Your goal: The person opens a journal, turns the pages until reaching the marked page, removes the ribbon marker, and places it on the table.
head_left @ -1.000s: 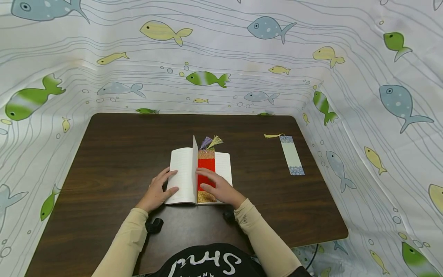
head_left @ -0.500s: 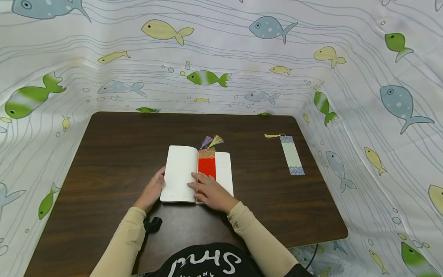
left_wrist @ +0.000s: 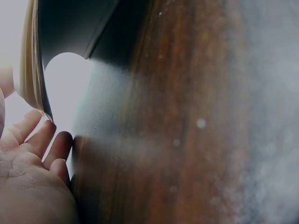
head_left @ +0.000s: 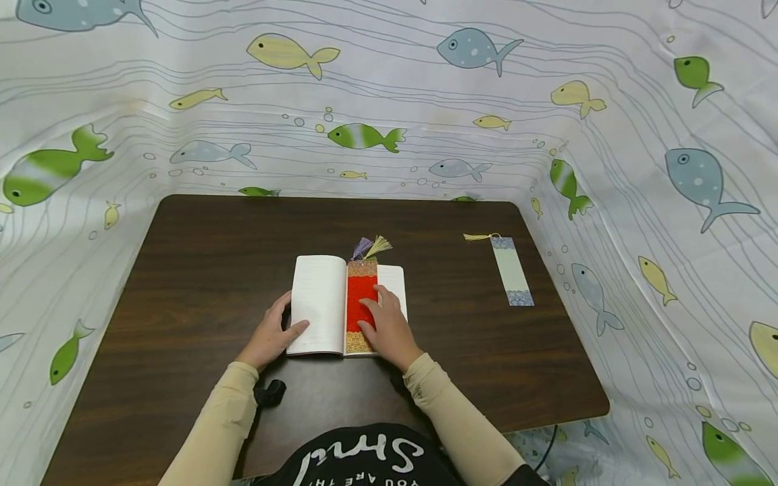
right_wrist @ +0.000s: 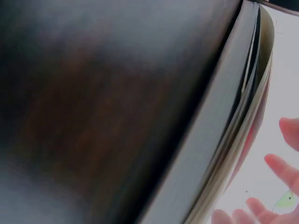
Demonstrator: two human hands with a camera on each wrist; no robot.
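Observation:
An open book [head_left: 317, 304] lies at the middle of the dark wooden table [head_left: 206, 270]. A red and gold bookmark [head_left: 360, 291] lies along its gutter on the right page, with purple and yellow tassels [head_left: 371, 248] sticking out past the top. My left hand [head_left: 269, 335] holds the book's left edge, thumb on the left page. The left wrist view shows the fingers [left_wrist: 44, 140] reaching under the pages [left_wrist: 32, 74]. My right hand [head_left: 387, 324] rests flat on the bookmark and the right page. The right wrist view shows its straight fingertips [right_wrist: 280, 165] beside the book's edge [right_wrist: 233, 116].
A second, pale green bookmark [head_left: 512, 271] with a yellow tassel lies on the table to the right. A white cloth printed with fish [head_left: 389, 101] hangs around the table on three sides. The table's front edge is right by my body.
The page that stood upright a second ago now lies flat on the left. My right hand slid left, then back up onto the red bookmark. My left thumb now rests on the page.

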